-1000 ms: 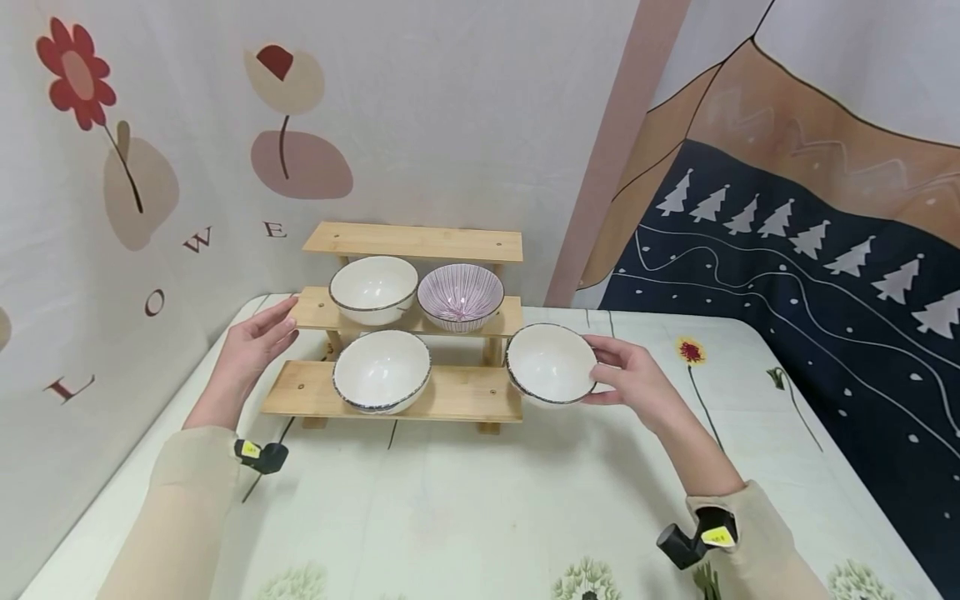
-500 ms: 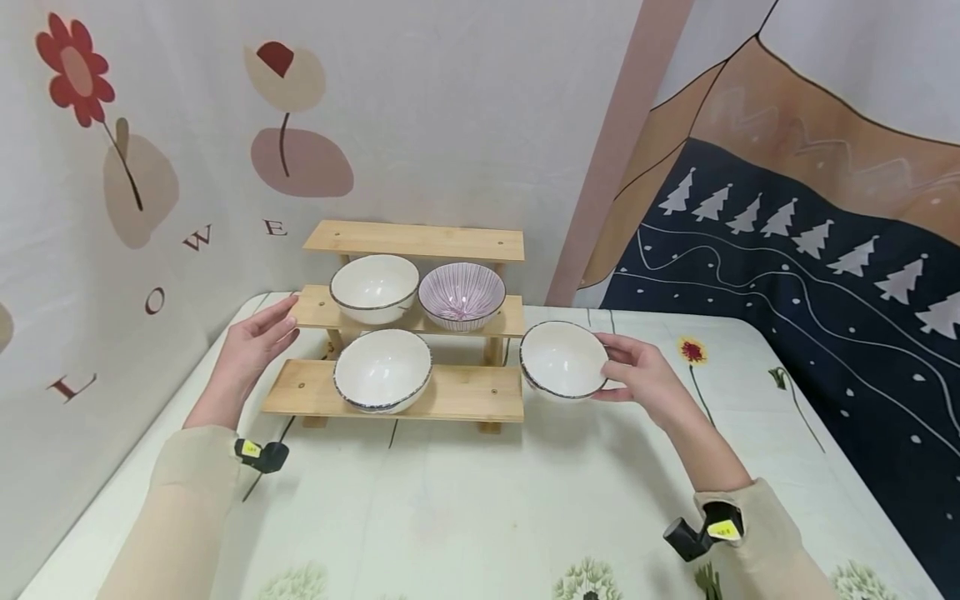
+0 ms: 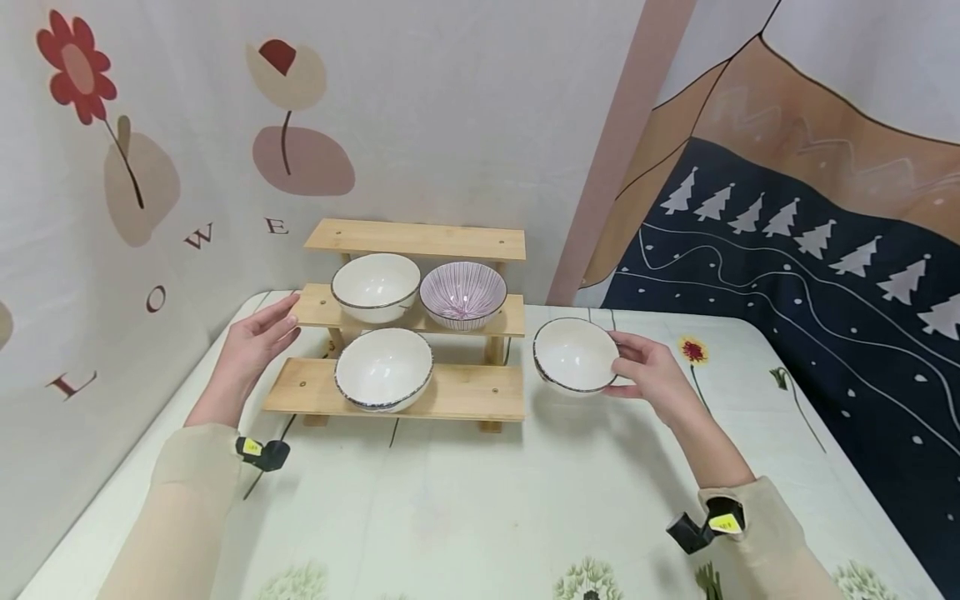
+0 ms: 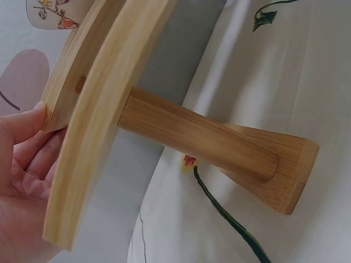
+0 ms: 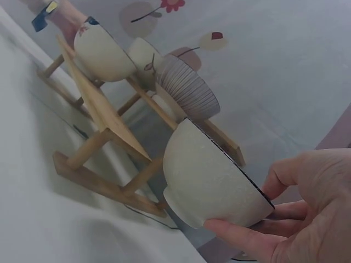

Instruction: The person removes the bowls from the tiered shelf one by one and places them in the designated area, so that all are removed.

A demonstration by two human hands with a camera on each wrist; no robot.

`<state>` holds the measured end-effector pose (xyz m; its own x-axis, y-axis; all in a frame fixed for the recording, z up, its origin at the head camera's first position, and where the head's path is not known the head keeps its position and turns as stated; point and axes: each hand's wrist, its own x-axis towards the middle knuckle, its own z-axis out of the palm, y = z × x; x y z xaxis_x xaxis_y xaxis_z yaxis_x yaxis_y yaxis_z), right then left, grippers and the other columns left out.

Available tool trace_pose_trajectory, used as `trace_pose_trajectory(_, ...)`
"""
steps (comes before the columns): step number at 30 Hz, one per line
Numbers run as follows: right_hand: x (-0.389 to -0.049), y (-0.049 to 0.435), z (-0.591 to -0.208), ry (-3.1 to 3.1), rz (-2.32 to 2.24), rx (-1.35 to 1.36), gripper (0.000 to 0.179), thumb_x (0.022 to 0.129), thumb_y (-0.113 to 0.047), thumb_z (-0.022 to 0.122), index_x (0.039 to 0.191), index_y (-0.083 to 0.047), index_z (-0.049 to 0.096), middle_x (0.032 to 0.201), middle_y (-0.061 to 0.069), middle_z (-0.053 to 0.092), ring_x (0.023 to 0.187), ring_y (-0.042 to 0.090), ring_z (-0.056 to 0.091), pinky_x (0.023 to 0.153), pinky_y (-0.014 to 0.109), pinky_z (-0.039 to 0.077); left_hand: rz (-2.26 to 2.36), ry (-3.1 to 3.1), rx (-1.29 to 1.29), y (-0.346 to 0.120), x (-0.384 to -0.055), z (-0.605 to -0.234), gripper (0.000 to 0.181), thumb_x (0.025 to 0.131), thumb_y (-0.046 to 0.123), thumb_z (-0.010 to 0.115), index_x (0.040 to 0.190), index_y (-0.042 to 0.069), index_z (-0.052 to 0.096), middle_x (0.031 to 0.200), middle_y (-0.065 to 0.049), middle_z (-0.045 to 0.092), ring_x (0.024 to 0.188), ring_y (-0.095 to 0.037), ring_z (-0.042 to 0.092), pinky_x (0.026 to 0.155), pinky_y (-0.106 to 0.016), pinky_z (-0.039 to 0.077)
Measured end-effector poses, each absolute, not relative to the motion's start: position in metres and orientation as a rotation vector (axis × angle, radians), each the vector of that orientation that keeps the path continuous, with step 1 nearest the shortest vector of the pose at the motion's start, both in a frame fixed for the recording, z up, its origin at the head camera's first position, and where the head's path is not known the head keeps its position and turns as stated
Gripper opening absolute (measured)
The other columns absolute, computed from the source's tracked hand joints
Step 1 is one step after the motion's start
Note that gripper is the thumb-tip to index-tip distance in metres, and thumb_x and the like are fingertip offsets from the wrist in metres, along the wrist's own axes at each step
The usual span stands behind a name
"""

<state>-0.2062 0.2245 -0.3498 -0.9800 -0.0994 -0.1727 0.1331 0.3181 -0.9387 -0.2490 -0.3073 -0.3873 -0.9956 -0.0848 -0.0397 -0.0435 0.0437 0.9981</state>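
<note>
My right hand (image 3: pixel 651 373) pinches the right side of a white bowl (image 3: pixel 573 357) with a thin dark rim, thumb at the rim and fingers underneath. In the right wrist view this bowl (image 5: pixel 211 178) hangs above the table, just off the shelf's right end. A three-tier wooden shelf (image 3: pixel 465 392) stands at the back. My left hand (image 3: pixel 258 337) holds the left end of its middle board; the left wrist view has the thumb and fingers (image 4: pixel 33 123) around that board's end. Two bowls sit on the middle tier, a white one (image 3: pixel 375 287) and a purple-striped one (image 3: pixel 462 296). Another white bowl (image 3: pixel 384 369) sits on the lowest tier, left of centre.
The shelf's top board (image 3: pixel 416 238) bears nothing. A pale flower-print cloth covers the table (image 3: pixel 450 500). Printed curtains (image 3: pixel 465 108) close off the back and sides, right behind the shelf.
My right hand has carried the white bowl rightward, from the shelf's lower right end to a spot beyond it. The left hand stays at the middle board.
</note>
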Motion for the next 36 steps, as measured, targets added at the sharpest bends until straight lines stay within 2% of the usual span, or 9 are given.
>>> trace_pose_trajectory(7, -0.21, 0.226, -0.355, 2.397, -1.745, 0.102, 0.063, 0.095, -0.002, 0.045, 0.155, 0.001, 0.029, 0.155, 0.028, 0.039, 0.125, 0.034, 0.054, 0.081, 0.032, 0.066, -2.15, -2.236, 0.122, -0.307, -0.248, -0.386, 0.067, 0.098, 0.026, 0.064, 0.155, 0.008, 0.033, 0.165, -0.01, 0.024, 0.102, 0.017, 0.058, 0.093, -0.004, 0.05)
trace_pose_trajectory(14, -0.216, 0.231, -0.364, 2.392, -1.778, 0.145, 0.062, 0.094, -0.001, 0.044, 0.155, 0.003, 0.028, 0.153, 0.029, 0.041, 0.112, 0.019, 0.059, 0.08, 0.029, 0.066, -2.155, -2.218, 0.112, -0.306, -0.248, -0.386, 0.068, 0.097, 0.026, 0.065, 0.154, 0.006, 0.033, 0.164, -0.011, 0.026, 0.098, 0.018, 0.059, 0.095, -0.007, 0.05)
trace_pose_trajectory(22, -0.227, 0.232, -0.376, 2.376, -1.826, 0.204, 0.061, 0.096, -0.001, 0.044, 0.155, 0.002, 0.028, 0.154, 0.028, 0.039, 0.113, 0.018, 0.059, 0.081, 0.029, 0.066, -2.171, -2.206, 0.118, -0.307, -0.248, -0.386, 0.069, 0.096, 0.027, 0.066, 0.154, 0.007, 0.034, 0.164, -0.011, 0.024, 0.099, 0.017, 0.059, 0.093, -0.006, 0.051)
trace_pose_trajectory(27, -0.236, 0.232, -0.383, 2.363, -1.866, 0.252, 0.06, 0.096, -0.001, 0.044, 0.154, 0.003, 0.029, 0.154, 0.029, 0.04, 0.101, 0.009, 0.062, 0.08, 0.029, 0.066, -2.154, -2.224, 0.136, -0.306, -0.247, -0.386, 0.068, 0.097, 0.028, 0.065, 0.154, 0.008, 0.034, 0.165, -0.011, 0.024, 0.103, 0.016, 0.059, 0.093, -0.005, 0.05)
trace_pose_trajectory(31, -0.242, 0.232, -0.389, 2.327, -1.926, 0.276, 0.06, 0.096, 0.0, 0.043, 0.154, 0.004, 0.029, 0.152, 0.031, 0.04, 0.086, 0.0, 0.061, 0.076, 0.026, 0.066, -2.119, -2.264, 0.142, -0.307, -0.247, -0.386, 0.067, 0.098, 0.03, 0.063, 0.155, 0.01, 0.034, 0.165, -0.007, 0.024, 0.118, 0.01, 0.057, 0.099, -0.008, 0.049)
trace_pose_trajectory(36, -0.25, 0.232, -0.398, 2.326, -1.934, 0.353, 0.062, 0.095, -0.002, 0.045, 0.155, 0.002, 0.028, 0.151, 0.03, 0.041, 0.085, 0.001, 0.06, 0.073, 0.022, 0.066, -2.054, -2.336, 0.161, -0.306, -0.246, -0.385, 0.066, 0.098, 0.035, 0.061, 0.155, 0.015, 0.034, 0.166, -0.003, 0.025, 0.141, -0.005, 0.044, 0.113, -0.019, 0.042)
